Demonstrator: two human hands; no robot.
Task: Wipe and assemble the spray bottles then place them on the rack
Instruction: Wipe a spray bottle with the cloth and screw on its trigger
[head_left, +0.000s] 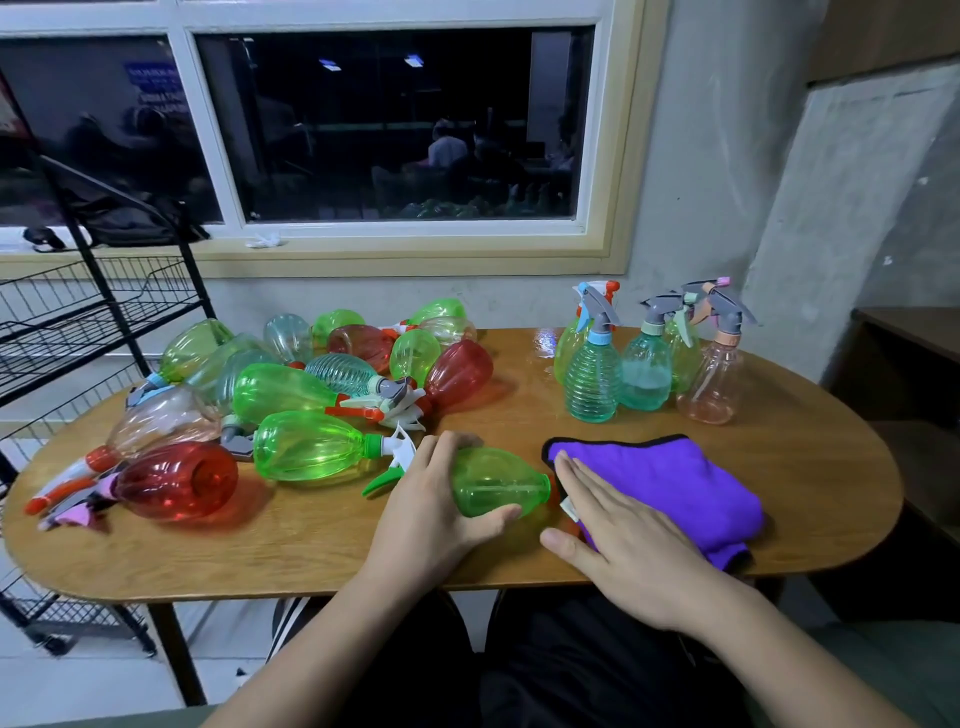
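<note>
Glossy translucent plastic is seen in the bottles (306, 447), soft matt fabric in the cloth (670, 483), and varnished wood in the bench (810, 467).

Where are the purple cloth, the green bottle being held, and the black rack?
purple cloth (675, 480): head view, bare top fold.
green bottle (493, 480): head view, its clear belly.
black rack (104, 291): head view, upper wire shelf.

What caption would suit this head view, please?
Left hand grips a green bottle; right hand rests flat on the purple cloth.

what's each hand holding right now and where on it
Left hand grips the lying green bottle round its wide body. Right hand holds nothing, resting flat on the purple cloth.
</note>
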